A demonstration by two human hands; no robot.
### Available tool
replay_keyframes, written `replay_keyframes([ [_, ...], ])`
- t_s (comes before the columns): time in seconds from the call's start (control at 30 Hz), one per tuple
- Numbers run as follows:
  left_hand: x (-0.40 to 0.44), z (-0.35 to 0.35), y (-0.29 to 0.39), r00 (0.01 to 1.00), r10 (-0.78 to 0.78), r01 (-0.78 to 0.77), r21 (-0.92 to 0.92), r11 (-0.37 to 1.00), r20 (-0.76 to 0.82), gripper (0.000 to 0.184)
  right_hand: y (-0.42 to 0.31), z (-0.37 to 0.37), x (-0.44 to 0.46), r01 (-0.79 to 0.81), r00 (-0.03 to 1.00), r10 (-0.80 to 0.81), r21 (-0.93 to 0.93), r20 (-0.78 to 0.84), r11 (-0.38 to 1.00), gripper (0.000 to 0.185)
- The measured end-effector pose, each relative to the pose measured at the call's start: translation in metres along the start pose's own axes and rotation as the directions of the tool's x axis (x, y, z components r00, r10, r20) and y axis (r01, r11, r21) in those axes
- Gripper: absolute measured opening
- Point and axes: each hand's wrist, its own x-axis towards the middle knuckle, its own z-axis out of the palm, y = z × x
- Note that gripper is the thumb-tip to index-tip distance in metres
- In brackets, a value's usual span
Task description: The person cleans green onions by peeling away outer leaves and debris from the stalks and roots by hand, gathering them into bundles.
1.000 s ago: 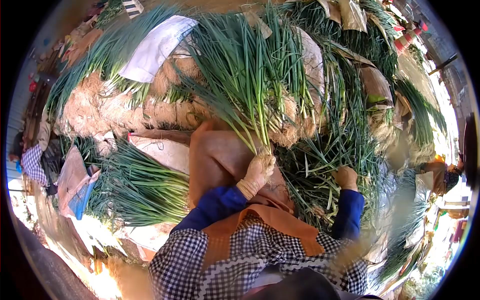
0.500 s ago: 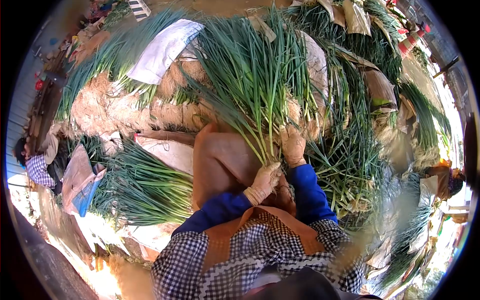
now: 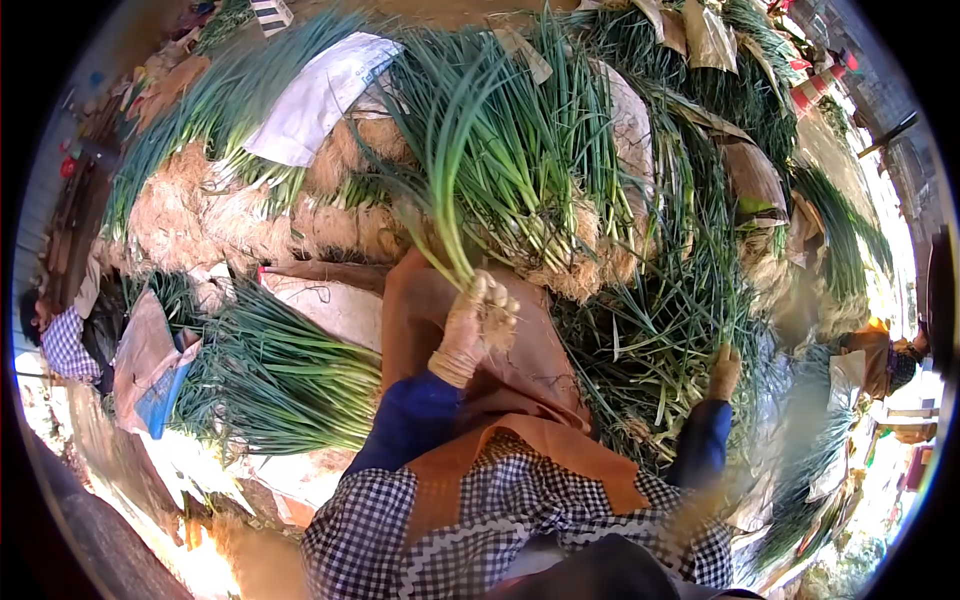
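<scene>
Two hands are at work, with one small bunch of green onions (image 3: 446, 205) between them, its stalks too close together to count. The left hand (image 3: 472, 328) is curled around the bunch's pale lower ends, and the leaves reach away to the far side, in front of the large onion heap (image 3: 560, 130). The right hand (image 3: 726, 374) is well apart from the bunch, to the right, by the tangle of loose leaves (image 3: 640, 360); I cannot tell whether it is closed on anything. Below the left hand, a brown apron (image 3: 420, 310) covers the lap. To the left lies one laid-out pile of onions (image 3: 300, 375), stems toward the lap. One pale sack (image 3: 325, 98) rests on the far-left heap. Two other people sit at the edges, one left (image 3: 70, 338), one right (image 3: 878, 362); strong light whitens the ground at near left
</scene>
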Motion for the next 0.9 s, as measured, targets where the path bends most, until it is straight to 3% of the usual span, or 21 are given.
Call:
replay_keyframes([
  [0.03,0.002,-0.002,0.007,0.996,0.067,-0.069,0.028,0.997,0.062,0.012,0.01,-0.007,0.0,-0.238,0.966,0.092,-0.697,-0.24,0.676,0.018],
  [0.1,0.012,-0.001,0.006,0.986,0.164,-0.166,0.108,0.98,0.028,0.012,-0.089,0.016,-0.028,0.004,0.926,-0.278,-0.728,-0.257,0.686,0.021],
  [0.13,0.018,-0.005,-0.001,0.991,0.13,-0.129,0.139,0.982,0.004,0.013,-0.119,0.039,-0.022,0.269,0.938,-0.339,-0.456,-0.077,0.848,0.023],
  [0.17,0.022,-0.012,-0.009,0.995,0.092,-0.087,0.174,0.981,-0.024,0.015,-0.164,0.077,-0.034,0.324,0.939,-0.344,-0.3,-0.015,0.897,0.022],
  [0.2,0.025,-0.022,-0.02,0.998,0.033,-0.026,0.141,0.99,-0.049,0.016,-0.185,0.114,-0.035,0.493,0.867,-0.474,-0.121,0.153,0.862,0.02],
  [0.23,0.021,-0.017,-0.027,0.992,0.023,-0.006,0.134,0.991,-0.123,0.012,-0.206,0.154,-0.04,0.666,0.745,-0.657,-0.067,0.12,0.743,0.019],
  [0.27,0.02,-0.018,-0.032,0.989,0.039,-0.021,0.125,0.992,-0.141,0.01,-0.231,0.18,-0.04,0.74,0.673,-0.686,-0.251,0.277,0.624,0.032],
  [0.3,0.018,-0.021,-0.035,0.985,0.056,-0.037,0.115,0.993,-0.163,0.008,-0.275,0.192,-0.043,0.59,0.79,-0.434,-0.346,0.433,0.729,0.045],
  [0.33,0.015,-0.02,-0.034,0.983,0.093,-0.075,0.12,0.99,-0.157,0.008,-0.288,0.21,-0.034,0.629,0.767,-0.437,-0.413,0.47,0.659,0.052],
  [0.43,0.009,-0.028,-0.032,0.975,0.116,-0.082,0.179,0.98,-0.19,0.008,-0.308,0.246,-0.01,0.724,0.671,-0.438,-0.401,0.598,0.562,0.039],
  [0.47,0.007,-0.031,-0.031,0.979,0.117,-0.084,0.197,0.977,-0.166,0.006,-0.312,0.24,-0.008,0.726,0.669,-0.444,-0.396,0.596,0.562,0.039],
  [0.53,0.007,-0.034,-0.034,0.968,0.174,-0.129,0.233,0.964,-0.181,0.009,-0.322,0.219,0.002,0.621,0.765,-0.444,-0.351,0.466,0.701,0.034],
  [0.57,0.009,-0.028,-0.036,0.952,0.226,-0.171,0.255,0.952,-0.207,0.011,-0.32,0.205,0.012,0.642,0.749,-0.48,-0.317,0.458,0.698,0.034],
  [0.6,0.008,-0.023,-0.037,0.943,0.219,-0.128,0.331,0.935,-0.252,0.025,-0.313,0.188,0.021,0.568,0.712,-0.464,-0.044,0.527,0.822,0.036],
  [0.63,0.007,-0.012,-0.039,0.945,0.207,-0.118,0.326,0.938,-0.252,0.025,-0.312,0.169,0.023,0.419,0.665,-0.465,0.223,0.585,0.88,0.037],
  [0.67,0.007,-0.003,-0.044,0.976,0.092,-0.042,0.239,0.97,-0.199,0.03,-0.31,0.158,0.019,0.297,0.612,-0.539,0.463,0.578,0.835,0.042],
  [0.7,0.008,0.006,-0.051,0.991,-0.022,0.043,0.156,0.987,-0.135,0.035,-0.307,0.148,0.011,0.188,0.608,-0.547,0.564,0.576,0.804,0.045],
  [0.77,0.018,-0.01,-0.092,0.957,-0.23,0.249,0.094,0.964,-0.178,0.024,-0.286,0.157,0.008,0.258,0.585,-0.504,0.443,0.636,0.859,0.046],
  [0.8,0.022,-0.017,-0.112,0.923,-0.33,0.347,0.058,0.936,-0.196,0.021,-0.263,0.177,0.006,0.518,0.617,-0.591,0.297,0.519,0.802,0.041],
  [0.83,0.019,0.004,-0.119,0.921,-0.327,0.357,0.122,0.926,-0.211,0.019,-0.24,0.198,0.004,0.7,0.635,-0.666,0.071,0.391,0.71,0.036],
  [0.9,0.022,-0.014,-0.129,0.901,-0.35,0.401,0.181,0.898,-0.258,0.019,-0.255,0.187,-0.027,0.65,0.755,-0.53,-0.332,0.387,0.683,0.032],
])
